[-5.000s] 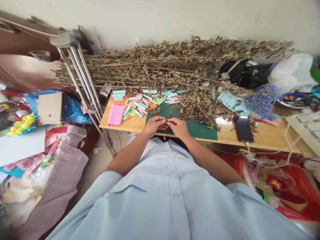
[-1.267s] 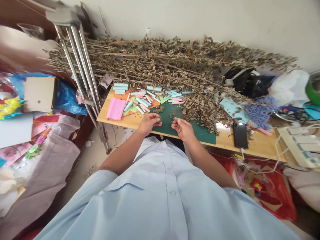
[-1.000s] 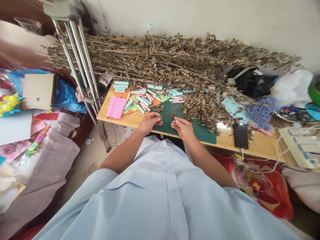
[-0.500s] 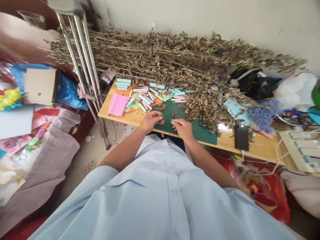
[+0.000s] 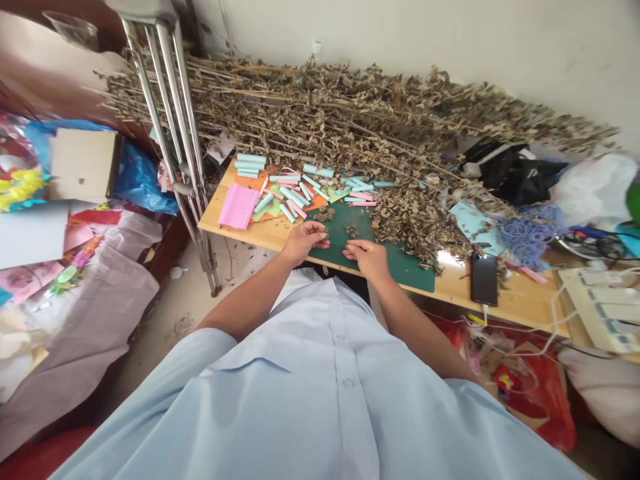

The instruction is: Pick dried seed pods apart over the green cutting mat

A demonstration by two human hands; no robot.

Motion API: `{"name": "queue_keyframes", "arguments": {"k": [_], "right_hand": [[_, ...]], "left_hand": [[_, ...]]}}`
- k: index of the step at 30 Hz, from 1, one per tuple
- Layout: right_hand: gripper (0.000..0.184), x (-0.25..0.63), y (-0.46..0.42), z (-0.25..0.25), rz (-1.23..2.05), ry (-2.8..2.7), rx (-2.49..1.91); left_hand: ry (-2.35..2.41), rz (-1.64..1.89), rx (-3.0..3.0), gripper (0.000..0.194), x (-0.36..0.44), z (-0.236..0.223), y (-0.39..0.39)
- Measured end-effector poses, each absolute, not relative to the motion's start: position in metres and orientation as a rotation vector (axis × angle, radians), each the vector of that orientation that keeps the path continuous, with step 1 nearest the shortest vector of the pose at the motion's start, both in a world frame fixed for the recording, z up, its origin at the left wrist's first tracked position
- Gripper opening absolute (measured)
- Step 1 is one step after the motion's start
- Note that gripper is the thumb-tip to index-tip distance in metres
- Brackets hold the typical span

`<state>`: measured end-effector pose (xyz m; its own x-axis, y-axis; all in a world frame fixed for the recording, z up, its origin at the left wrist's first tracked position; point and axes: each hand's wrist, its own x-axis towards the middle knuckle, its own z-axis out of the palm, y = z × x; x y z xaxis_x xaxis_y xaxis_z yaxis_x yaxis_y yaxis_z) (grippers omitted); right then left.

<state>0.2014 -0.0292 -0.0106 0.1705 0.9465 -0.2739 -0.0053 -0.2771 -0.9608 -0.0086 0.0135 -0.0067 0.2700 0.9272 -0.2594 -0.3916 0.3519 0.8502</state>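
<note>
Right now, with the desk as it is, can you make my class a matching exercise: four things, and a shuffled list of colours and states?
Things:
1. leaf pile
2. mat
3. phone
4. yarn

Colours and states:
A. black, lying flat
B. bluish-purple, tangled
C. brown, loosely heaped
D. green, partly covered

Pairs: 1-C, 2-D, 3-A, 4-B

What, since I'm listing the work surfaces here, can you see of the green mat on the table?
The green mat is a thin, dark green sheet, smooth-looking and perhaps plastic. It lies flat on the wooden table, along the near edge. Loose dried leaves cover much of its right and far side, and small brown clumps sit on it towards the left and middle. The left hand and right hand are over its near part; whether they touch it is unclear.
</note>
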Motion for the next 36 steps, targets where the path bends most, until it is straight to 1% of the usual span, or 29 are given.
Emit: {"name": "queue_keyframes", "arguments": {"k": [5,10,13,17,20,26,29,36], "right_hand": [[0.02,0.204,-0.03,-0.008,1.344,-0.767,-1.447],[0.019,0.211,-0.028,-0.003,1.497,-0.547,-1.304],[0.02,0.215,-0.029,0.001,1.583,-0.509,-1.235],[0.026,0.216,-0.034,0.007,1.654,-0.531,-1.19],[0.027,0.215,-0.037,0.008,1.671,-0.55,-1.179],[0.018,0.215,-0.038,0.008,1.679,-0.539,-1.207],[0.016,0.214,-0.038,0.009,1.673,-0.527,-1.211],[0.026,0.211,-0.039,0.008,1.652,-0.531,-1.216]], "left_hand": [[0.879,1.013,0.756,0.041,-0.008,-0.006,0.013],[0.894,1.01,0.753,0.041,-0.008,-0.003,0.013],[0.895,1.016,0.748,0.041,-0.008,-0.002,0.013],[0.905,1.019,0.743,0.042,-0.008,-0.001,0.013],[0.909,1.013,0.747,0.043,-0.008,-0.001,0.013],[0.907,1.017,0.754,0.043,-0.008,-0.001,0.013],[0.904,1.023,0.745,0.043,-0.008,0.0,0.013],[0.916,1.016,0.75,0.042,-0.008,0.002,0.012]]}}
